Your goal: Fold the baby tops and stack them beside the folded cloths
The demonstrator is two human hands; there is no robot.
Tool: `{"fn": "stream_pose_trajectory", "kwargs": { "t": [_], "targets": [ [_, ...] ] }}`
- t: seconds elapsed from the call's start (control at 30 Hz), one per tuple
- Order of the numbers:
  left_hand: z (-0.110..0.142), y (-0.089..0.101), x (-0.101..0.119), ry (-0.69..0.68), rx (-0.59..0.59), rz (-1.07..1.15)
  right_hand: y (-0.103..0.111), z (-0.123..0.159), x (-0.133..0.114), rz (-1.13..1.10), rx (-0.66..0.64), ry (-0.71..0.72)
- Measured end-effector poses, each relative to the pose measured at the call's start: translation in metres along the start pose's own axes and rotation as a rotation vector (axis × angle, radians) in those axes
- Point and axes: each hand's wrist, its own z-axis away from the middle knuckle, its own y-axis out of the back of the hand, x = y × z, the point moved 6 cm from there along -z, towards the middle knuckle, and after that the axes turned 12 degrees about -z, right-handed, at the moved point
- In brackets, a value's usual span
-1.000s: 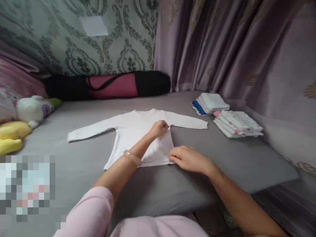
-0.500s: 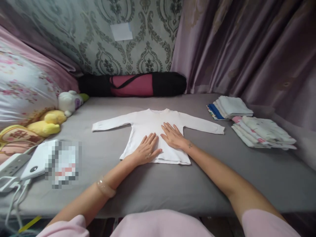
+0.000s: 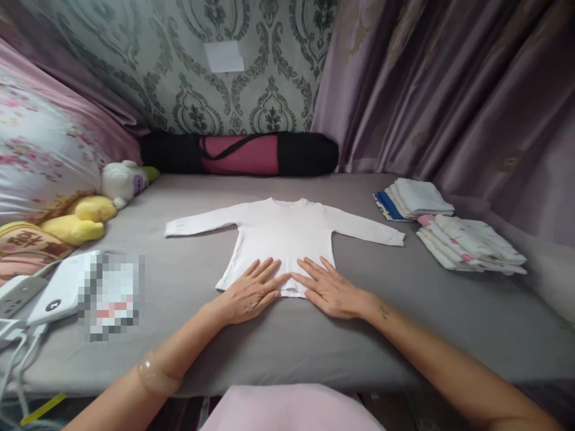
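A small white long-sleeved shirt (image 3: 287, 233) lies flat on the grey sheet, its neckline away from me and both sleeves stretched out sideways. My left hand (image 3: 254, 290) rests on the left part of its bottom hem, palm down with fingers spread. On the right part of the hem lies my right hand (image 3: 331, 289), also flat with fingers apart. The two hands' inner fingers come close together near the middle of the shirt. Parts of the hem are hidden under the palms.
Two stacks of folded cloths, a back stack (image 3: 420, 197) and a front stack (image 3: 471, 242), sit at the right. Along the wall lies a long black and red bag (image 3: 240, 154). Plush toys (image 3: 78, 221), a white charging device (image 3: 67, 287) and a power strip (image 3: 18, 293) are at the left.
Both hands have slid toward me, from the middle of the shirt down to its bottom hem. My right hand has also shifted slightly right. The shirt lies nearly as before.
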Motion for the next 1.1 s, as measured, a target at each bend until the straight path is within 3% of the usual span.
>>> {"fn": "stream_pose_trajectory", "kwargs": {
  "t": [0.3,0.43,0.53,0.6,0.67,0.77,0.83,0.9,0.97,1.1],
  "targets": [
    [0.034,0.01,0.007,-0.013,-0.035,0.034,-0.003,0.043,-0.023,-0.108,-0.03,-0.016],
    [0.039,0.02,0.004,-0.004,-0.077,0.082,0.011,0.063,-0.03,-0.263,-0.064,-0.063],
    [0.028,0.027,-0.008,0.034,-0.063,0.147,0.031,0.07,-0.019,-0.451,-0.044,-0.081],
    [0.013,0.032,-0.018,0.065,-0.017,0.19,0.05,0.071,0.007,-0.572,0.07,-0.158],
    [-0.008,0.038,-0.025,0.058,0.048,0.224,0.075,0.074,0.048,-0.597,0.304,-0.277],
    [-0.044,0.046,-0.033,0.02,0.121,0.276,0.115,0.089,0.115,-0.442,0.693,-0.424],
    [-0.071,0.048,-0.038,0.008,0.157,0.292,0.134,0.102,0.156,-0.273,0.852,-0.57],
    [-0.098,0.047,-0.041,-0.035,0.231,0.276,0.146,0.112,0.189,-0.127,0.902,-0.726],
    [-0.124,0.042,-0.045,-0.063,0.327,0.264,0.149,0.118,0.214,-0.027,0.853,-0.886],
    [-0.172,0.021,-0.052,-0.053,0.433,0.272,0.145,0.119,0.238,0.081,0.712,-1.038]
  ]
}}
